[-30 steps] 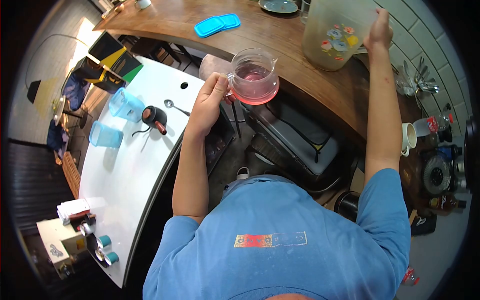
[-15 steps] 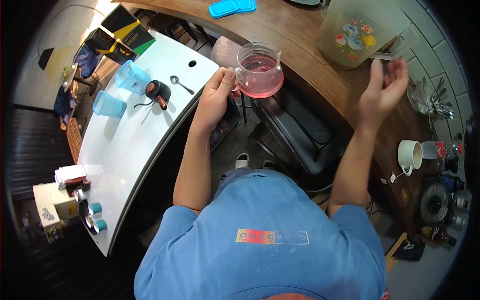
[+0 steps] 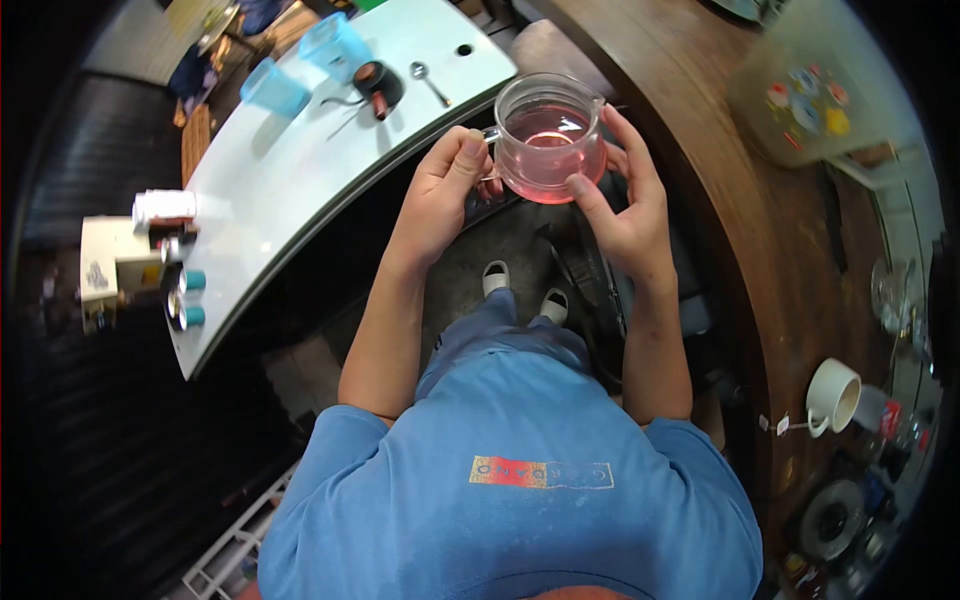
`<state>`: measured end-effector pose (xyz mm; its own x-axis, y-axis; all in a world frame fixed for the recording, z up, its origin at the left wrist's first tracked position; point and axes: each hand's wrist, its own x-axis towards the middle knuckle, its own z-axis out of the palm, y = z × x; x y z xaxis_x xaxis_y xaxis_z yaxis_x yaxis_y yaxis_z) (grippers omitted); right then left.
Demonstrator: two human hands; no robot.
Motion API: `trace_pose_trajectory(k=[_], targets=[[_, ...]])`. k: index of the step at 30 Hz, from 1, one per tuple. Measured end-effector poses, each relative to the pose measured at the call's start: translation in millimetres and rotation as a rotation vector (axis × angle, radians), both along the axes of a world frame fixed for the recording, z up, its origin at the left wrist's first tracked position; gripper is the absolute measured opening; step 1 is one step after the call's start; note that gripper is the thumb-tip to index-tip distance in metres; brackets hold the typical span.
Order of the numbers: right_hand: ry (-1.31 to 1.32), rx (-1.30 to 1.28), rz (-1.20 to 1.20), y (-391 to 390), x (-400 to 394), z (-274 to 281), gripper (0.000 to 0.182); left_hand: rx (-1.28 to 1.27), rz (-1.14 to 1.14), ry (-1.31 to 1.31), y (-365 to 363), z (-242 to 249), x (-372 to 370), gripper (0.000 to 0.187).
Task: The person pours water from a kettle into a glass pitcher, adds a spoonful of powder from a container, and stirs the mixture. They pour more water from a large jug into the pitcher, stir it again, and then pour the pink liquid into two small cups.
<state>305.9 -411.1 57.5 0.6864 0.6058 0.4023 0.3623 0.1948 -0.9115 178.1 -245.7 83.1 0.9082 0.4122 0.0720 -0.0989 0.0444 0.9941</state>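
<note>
A clear glass jug (image 3: 548,150) with pink liquid in it is held up in front of me, roughly level. My left hand (image 3: 440,195) is closed round its handle, thumb on top. Around the far side of the glass, near the spout, curve the fingers of my right hand (image 3: 632,205), with its thumb against the front wall. Both hands are off the surfaces, over the gap between the white table and the wooden counter.
On the white table (image 3: 300,190) at left stand blue plastic jugs (image 3: 275,90), a dark kettle (image 3: 375,88) and a spoon (image 3: 430,84). The wooden counter (image 3: 740,215) at right carries a floral plastic pitcher (image 3: 800,100) and a white mug (image 3: 833,395) with teabag tags.
My right hand has come away from beside the floral pitcher and taken hold of the glass jug. My view has turned left, and the jug sits slightly further right in it.
</note>
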Motion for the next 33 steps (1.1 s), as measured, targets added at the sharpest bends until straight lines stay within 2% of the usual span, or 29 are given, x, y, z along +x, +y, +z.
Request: trace_pose_trajectory(k=[4,14,21,25,33], targets=[[0.035,0.001,0.191,34.0,-27.7,-5.6,0.081,0.002,0.143,-0.009,9.1,-2.7,-43.6,0.03],[-0.093,-0.077,0.47,132.9,-113.2,-17.7,0.085,0.069,0.354,-0.02,64.9,-15.8,-170.7,0.033],[-0.073,-0.104,0.628,216.3,-219.9,-24.8,0.088,-0.005,0.449,-0.068,124.8,-35.2,-285.8,0.032],[-0.046,-0.214,0.737,258.9,-274.1,-33.5,0.093,-0.034,0.511,-0.028,159.1,-47.7,-344.9,0.03],[0.048,-0.329,0.805,327.9,-321.1,-53.5,0.094,-0.032,0.613,0.091,199.4,-77.2,-396.2,0.028]])
